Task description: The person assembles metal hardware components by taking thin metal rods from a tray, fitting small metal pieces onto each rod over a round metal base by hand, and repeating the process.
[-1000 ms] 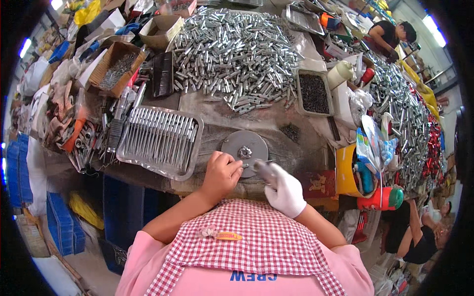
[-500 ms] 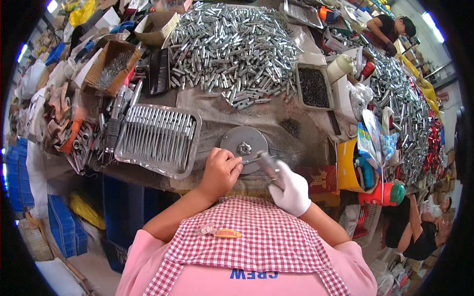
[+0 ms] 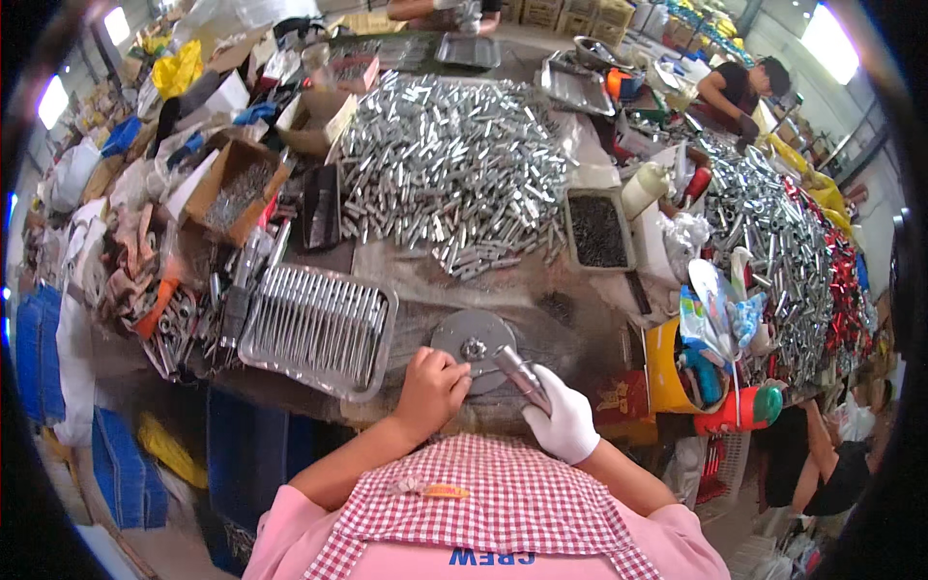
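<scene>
Surface [image 3: 401, 280]: brownish, grimy. Big heap of silver metal parts [image 3: 454, 179] from middle toward far edge. Round grey disc [image 3: 448, 338] at near edge, about mid-width. Rectangular metal tray [image 3: 390, 324], near edge, toward left corner. Black tray [image 3: 321, 208] left of heap. Tub [image 3: 601, 269] toward right edge. Small dark pile [image 3: 558, 307] between tub and disc.

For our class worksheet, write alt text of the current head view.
A white-gloved right hand grips a metal cylinder by a grey disc on a workbench; the bare left hand is at the disc's near-left edge. A tray of metal rods lies to the left, a large heap of metal pieces beyond.
</scene>
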Available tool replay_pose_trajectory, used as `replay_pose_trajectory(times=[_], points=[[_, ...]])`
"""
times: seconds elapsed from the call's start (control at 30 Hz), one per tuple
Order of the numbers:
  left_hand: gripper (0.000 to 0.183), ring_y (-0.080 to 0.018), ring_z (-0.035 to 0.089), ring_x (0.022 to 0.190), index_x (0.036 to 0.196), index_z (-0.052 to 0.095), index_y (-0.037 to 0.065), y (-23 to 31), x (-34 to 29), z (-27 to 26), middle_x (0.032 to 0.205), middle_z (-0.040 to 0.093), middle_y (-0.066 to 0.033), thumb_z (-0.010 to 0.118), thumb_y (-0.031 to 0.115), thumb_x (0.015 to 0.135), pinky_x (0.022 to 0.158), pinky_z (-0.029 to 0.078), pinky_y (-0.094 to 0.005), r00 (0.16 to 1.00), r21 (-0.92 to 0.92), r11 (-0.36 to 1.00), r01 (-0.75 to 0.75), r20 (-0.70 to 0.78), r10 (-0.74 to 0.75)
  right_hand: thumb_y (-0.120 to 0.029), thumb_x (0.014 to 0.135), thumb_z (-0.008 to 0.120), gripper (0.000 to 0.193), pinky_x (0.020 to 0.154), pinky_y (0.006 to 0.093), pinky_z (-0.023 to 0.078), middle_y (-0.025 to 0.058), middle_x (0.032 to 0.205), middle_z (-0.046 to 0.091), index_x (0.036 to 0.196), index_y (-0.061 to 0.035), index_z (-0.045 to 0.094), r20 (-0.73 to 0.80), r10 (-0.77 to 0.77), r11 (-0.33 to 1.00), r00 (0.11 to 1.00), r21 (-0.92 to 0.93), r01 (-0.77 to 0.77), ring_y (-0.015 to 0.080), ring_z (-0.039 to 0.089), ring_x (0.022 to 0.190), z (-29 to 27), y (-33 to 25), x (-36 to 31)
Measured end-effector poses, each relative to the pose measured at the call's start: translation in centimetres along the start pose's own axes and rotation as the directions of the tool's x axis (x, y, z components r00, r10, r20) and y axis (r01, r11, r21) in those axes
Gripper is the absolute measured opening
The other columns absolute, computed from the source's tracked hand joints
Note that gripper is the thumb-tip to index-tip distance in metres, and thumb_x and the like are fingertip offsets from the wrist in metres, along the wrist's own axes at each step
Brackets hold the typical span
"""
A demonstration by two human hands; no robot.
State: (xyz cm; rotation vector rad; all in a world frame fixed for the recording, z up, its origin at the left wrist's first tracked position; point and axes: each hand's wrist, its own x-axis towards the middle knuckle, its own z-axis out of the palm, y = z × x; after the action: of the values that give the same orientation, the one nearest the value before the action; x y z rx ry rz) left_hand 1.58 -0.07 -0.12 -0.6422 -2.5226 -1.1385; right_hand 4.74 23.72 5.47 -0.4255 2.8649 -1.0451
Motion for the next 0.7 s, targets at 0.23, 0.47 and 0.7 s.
replay_pose_trajectory(times=[0.23, 0.47, 0.7], points=[[0.019, -0.0296, 0.054, 0.087, 0.09, 0.074, 0.006, 1.3, 0.8, 0.0, 0.088, 0.061, -0.0087, 0.077, 0.016, 0.075, 0.078, 0.045, -0.0417, 0.999, 0.129, 0.991, 0.02, 0.03, -0.024, -0.009, 0.072, 0.073, 0.056, 0.069, 0.0457, 0.05, 0.0161, 0.087, 0.061, 0.125, -0.0015, 0.057, -0.295, -0.166, 0.976, 0.941, -0.184, 0.115, 0.0359, 0.06, 0.079, -1.0, 3.9, 1.4], [0.011, -0.028, 0.056, 0.085, 0.079, 0.07, 0.007, 0.8, 1.3, 0.6, 0.079, 0.063, -0.0059, 0.074, 0.012, 0.071, 0.077, 0.046, -0.0425, 0.997, 0.08, 0.995, -0.065, 0.056, 0.06, -0.018, 0.069, 0.076, 0.057, 0.089, 0.0478, 0.045, 0.0122, 0.107, 0.06, 0.122, -0.0099, 0.058, -0.239, -0.238, 0.928, 0.941, -0.343, 0.147, 0.0355, 0.056, 0.101, -0.7, 1.5, 2.8], [0.009, -0.0244, 0.065, 0.077, 0.078, 0.067, 0.002, 4.9, 3.3, -3.1, 0.081, 0.069, -0.0093, 0.074, 0.002, 0.071, 0.07, 0.052, -0.0342, 0.997, -0.271, 0.962, 0.01, 0.078, 0.012, -0.016, 0.083, 0.067, 0.017, 0.061, 0.0442, 0.051, 0.0147, 0.073, 0.063, 0.097, -0.0061, 0.063, -0.121, -0.31, 0.945, 0.943, 0.072, 0.319, 0.0353, 0.065, 0.069, 4.0, 0.1, 2.9]])
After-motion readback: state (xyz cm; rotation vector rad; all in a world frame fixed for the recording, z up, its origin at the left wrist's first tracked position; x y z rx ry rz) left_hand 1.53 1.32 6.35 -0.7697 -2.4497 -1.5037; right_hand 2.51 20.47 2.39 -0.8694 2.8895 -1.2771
